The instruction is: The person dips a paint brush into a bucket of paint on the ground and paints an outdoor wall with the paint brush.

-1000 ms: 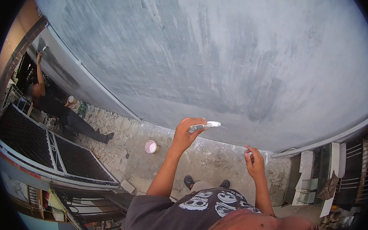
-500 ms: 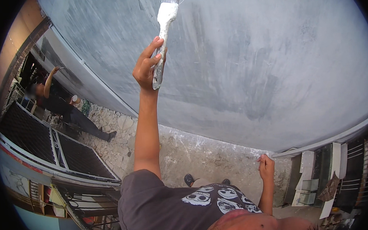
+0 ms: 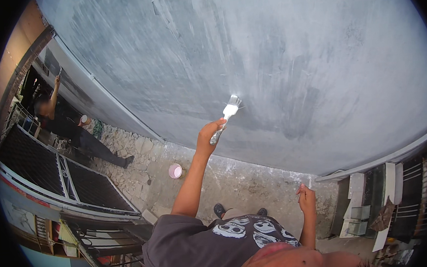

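My left hand (image 3: 208, 137) is closed round the paint-smeared handle of a paintbrush (image 3: 230, 111). The brush points up and to the right, its pale bristles against or just in front of the large grey wall (image 3: 293, 79). White paint coats the base of the bristles. My right hand (image 3: 306, 199) hangs low at my right side, away from the wall, its fingers loosely bent and slightly apart, with nothing visible in it. On the ground left of my left forearm stands a small pail (image 3: 175, 171) with a pinkish-white inside.
At the far left another person (image 3: 66, 125) reaches a tool to a wall and holds a small container (image 3: 84, 120). Broken rubble (image 3: 126, 146) covers the ground there. A dark metal gate (image 3: 39, 154) stands nearer. Boards and panels (image 3: 359, 203) lean at the right.
My left hand has brought the brush down and to the right, lower on the wall. The pail has come into sight beside my forearm. The other person's raised arm has shifted slightly.
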A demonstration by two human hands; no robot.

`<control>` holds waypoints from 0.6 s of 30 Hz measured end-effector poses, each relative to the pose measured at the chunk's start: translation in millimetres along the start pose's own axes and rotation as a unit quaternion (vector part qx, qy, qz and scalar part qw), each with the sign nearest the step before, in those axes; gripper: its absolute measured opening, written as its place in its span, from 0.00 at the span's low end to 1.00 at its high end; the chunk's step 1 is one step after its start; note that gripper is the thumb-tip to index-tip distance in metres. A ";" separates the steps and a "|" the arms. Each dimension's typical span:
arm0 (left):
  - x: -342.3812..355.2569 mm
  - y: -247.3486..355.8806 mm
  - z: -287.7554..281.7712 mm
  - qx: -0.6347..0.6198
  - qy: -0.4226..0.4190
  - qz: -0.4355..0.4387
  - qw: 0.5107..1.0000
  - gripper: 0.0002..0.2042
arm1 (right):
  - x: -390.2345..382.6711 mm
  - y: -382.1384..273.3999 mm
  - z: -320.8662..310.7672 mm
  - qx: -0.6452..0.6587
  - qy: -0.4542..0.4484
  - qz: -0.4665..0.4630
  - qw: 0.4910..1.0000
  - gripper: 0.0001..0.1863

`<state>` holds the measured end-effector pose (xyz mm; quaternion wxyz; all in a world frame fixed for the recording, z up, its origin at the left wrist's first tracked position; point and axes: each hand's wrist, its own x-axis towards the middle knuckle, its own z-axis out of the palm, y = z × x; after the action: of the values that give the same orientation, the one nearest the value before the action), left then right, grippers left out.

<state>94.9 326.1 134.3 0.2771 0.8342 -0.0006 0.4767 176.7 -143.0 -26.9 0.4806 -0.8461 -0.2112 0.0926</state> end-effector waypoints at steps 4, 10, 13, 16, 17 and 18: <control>-2.0 13.4 -2.6 0.050 -0.183 -0.175 0.966 0.08 | -0.4 0.5 7.2 -0.018 -0.044 0.052 0.998 0.32; 142.3 33.1 -67.1 0.089 -0.023 0.075 0.993 0.06 | 1.7 -2.4 24.1 -0.026 -0.048 -0.008 0.998 0.33; 216.9 58.4 -101.4 0.023 0.102 0.210 0.972 0.08 | 2.6 -6.4 29.6 -0.024 -0.061 -0.010 0.998 0.33; 256.7 77.2 -109.9 -0.009 0.167 0.270 0.948 0.09 | 0.2 -9.7 27.1 -0.027 -0.054 0.000 0.998 0.33; 261.7 77.5 -110.5 0.001 0.195 0.316 0.928 0.09 | 0.6 -8.6 28.0 -0.025 -0.053 0.000 0.998 0.33; 258.8 74.3 -103.3 -0.005 0.193 0.318 0.928 0.09 | -0.9 -5.3 27.1 -0.026 -0.048 0.005 0.998 0.33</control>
<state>134.2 379.2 415.0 0.1093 0.6807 -0.2146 0.6918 164.8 -120.1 -36.5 0.4472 -0.8540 -0.2320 0.1299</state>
